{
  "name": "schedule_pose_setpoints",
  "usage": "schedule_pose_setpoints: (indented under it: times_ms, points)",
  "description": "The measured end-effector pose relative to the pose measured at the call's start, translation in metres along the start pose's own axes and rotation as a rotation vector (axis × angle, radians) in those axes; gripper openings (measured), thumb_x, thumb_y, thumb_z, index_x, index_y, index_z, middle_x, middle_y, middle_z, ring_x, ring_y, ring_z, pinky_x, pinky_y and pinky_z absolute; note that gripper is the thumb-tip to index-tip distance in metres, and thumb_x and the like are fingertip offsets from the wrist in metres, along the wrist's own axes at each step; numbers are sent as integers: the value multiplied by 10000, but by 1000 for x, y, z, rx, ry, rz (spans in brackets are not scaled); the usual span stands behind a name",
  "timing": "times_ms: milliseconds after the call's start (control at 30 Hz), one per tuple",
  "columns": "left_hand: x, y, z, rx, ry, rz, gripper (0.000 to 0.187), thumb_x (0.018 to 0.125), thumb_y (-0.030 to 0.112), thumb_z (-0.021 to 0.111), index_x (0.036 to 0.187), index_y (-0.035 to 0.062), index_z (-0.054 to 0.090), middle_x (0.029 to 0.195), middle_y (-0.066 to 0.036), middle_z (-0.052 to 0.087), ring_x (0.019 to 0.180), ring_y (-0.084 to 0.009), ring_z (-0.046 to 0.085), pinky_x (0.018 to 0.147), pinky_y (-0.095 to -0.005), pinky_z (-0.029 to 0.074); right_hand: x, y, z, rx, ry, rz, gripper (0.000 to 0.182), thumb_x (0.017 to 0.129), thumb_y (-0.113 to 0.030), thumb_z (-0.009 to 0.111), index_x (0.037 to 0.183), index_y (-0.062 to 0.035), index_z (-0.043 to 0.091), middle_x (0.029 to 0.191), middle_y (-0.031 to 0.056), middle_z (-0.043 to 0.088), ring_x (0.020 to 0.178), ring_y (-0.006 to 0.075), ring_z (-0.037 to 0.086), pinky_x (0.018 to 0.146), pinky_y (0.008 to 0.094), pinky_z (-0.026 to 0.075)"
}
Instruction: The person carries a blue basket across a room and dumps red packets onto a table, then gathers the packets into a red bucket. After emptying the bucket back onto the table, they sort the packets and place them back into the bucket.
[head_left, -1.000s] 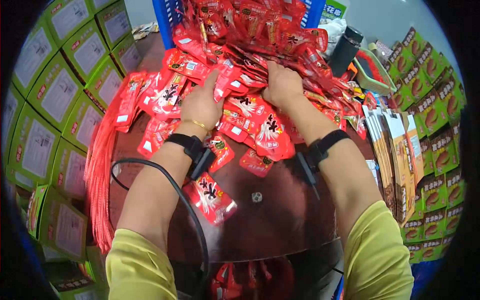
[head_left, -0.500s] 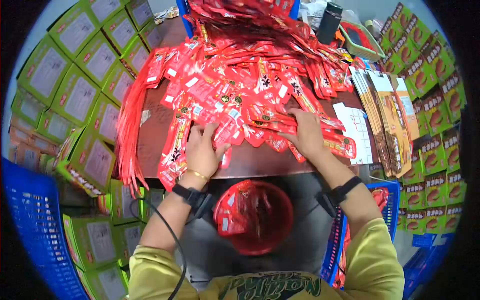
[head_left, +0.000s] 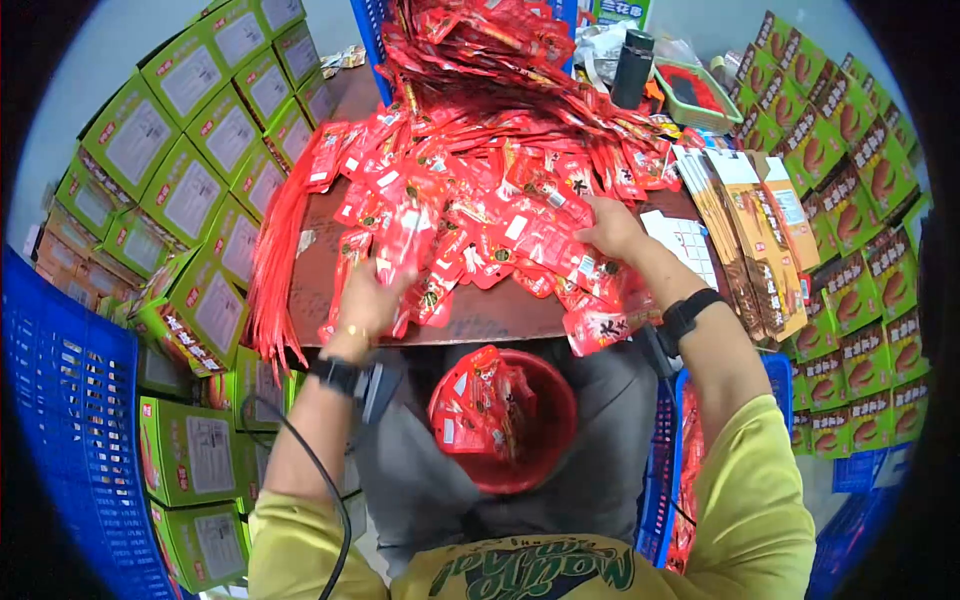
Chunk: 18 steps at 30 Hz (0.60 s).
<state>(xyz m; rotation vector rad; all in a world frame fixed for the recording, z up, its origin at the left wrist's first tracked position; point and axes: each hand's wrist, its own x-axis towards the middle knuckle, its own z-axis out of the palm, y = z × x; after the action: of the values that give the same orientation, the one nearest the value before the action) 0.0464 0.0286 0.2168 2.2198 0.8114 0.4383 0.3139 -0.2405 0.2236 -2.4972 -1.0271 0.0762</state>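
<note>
Glossy red snack packets [head_left: 490, 215] lie in a loose, overlapping spread on the dark red table [head_left: 325, 245]. My left hand [head_left: 366, 302], smeared by motion, is closed around the lower end of some blurred packets [head_left: 410, 225] at the table's front left. On the right side of the spread, my right hand [head_left: 614, 230] has its thumb and fingers bent at the end of a red packet. More packets fan out below that hand, one reaching over the table's front edge. Some fingertips are hidden among the packets.
Behind the spread, a blue crate [head_left: 370, 40] overflows with packets. Flattened cartons [head_left: 750, 235] and a dark flask [head_left: 632, 70] stand right. Green boxes are stacked at left [head_left: 180, 190] and right [head_left: 850, 220]. A red bucket [head_left: 560, 425] holding packets sits below the table edge.
My left hand has pulled back toward the table's front left with packets in it. Packets near my right hand have spread out toward the front edge. The head view has shifted slightly.
</note>
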Motion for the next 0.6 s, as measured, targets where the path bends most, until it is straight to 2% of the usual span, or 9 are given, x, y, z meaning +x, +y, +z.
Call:
schedule_pose_setpoints:
  times_ms: [67, 133, 167, 267, 333, 400, 467, 533, 600]
  points:
    - [-17, -13, 1, 80, -84, 49, 478, 748, 366, 737, 1018, -16, 639, 909, -212, 668, 831, -356, 639, 763, -435, 495, 6, 6, 0, 51, 15, 14, 686, 685, -175, 779, 1288, 9, 507, 1153, 242, 609, 1089, 331, 594, 947, 380, 454]
    - [-22, -57, 20, 476, -7, 95, 504, 738, 319, 744, 1089, -15, 603, 1042, -210, 621, 987, -371, 580, 859, -457, 450, 5, 7, -5, 100, 19, 34, 686, 686, -177, 779, 1288, 8, 508, 1155, 243, 607, 1104, 338, 586, 954, 384, 451]
    - [-25, -64, 21, 439, 44, 138, 492, 706, 270, 762, 1065, -14, 580, 1123, -206, 567, 1095, -387, 508, 922, -474, 407, 5, 0, -15, 67, 92, 9, 667, 693, -168, 772, 1284, 1, 513, 1127, 235, 622, 1075, 333, 601, 929, 384, 462]
    - [-21, -47, 7, 396, 44, 46, 430, 683, 223, 772, 987, -4, 569, 1095, -200, 581, 1055, -389, 528, 902, -468, 430, 13, 4, -36, 156, 200, -32, 581, 714, -132, 743, 1243, 0, 541, 1028, 216, 660, 983, 325, 640, 867, 381, 486]
    - [-17, -42, 3, 418, 123, 138, 378, 675, 179, 765, 945, 17, 556, 1016, -188, 617, 977, -396, 571, 851, -475, 459, 16, -4, -53, 55, 595, 56, 512, 733, -113, 732, 1197, 15, 555, 978, 192, 677, 929, 286, 659, 859, 383, 490]
    - [-14, -34, -3, 284, 112, 42, 377, 671, 152, 757, 977, 31, 573, 931, -182, 651, 890, -399, 617, 784, -484, 483, 26, 11, -63, 314, 749, -35, 536, 763, -209, 718, 1223, -12, 524, 1006, 232, 647, 948, 383, 628, 849, 422, 488]
    - [-4, -22, -15, 331, 50, -36, 410, 679, 149, 757, 1030, 29, 581, 865, -200, 664, 835, -411, 637, 738, -485, 501, 44, 56, -63, 125, 867, 46, 479, 804, -173, 696, 1204, 20, 518, 1034, 199, 653, 947, 349, 643, 833, 406, 502]
    - [8, -27, -41, -101, -172, -271, 338, 707, 151, 763, 977, -5, 633, 799, -156, 680, 751, -252, 673, 649, -379, 525, -6, -7, -80, 1192, 617, 15, 415, 825, -87, 667, 1209, -19, 527, 1049, 103, 660, 922, 215, 647, 803, 360, 526]
    - [30, -76, -47, -176, 27, -290, 251, 715, 115, 752, 911, -5, 651, 807, -103, 678, 721, -177, 643, 593, -344, 505, -56, -31, -69, 1474, 345, 67, 433, 838, -53, 642, 1242, -17, 488, 1141, 101, 618, 993, 224, 627, 835, 377, 531]
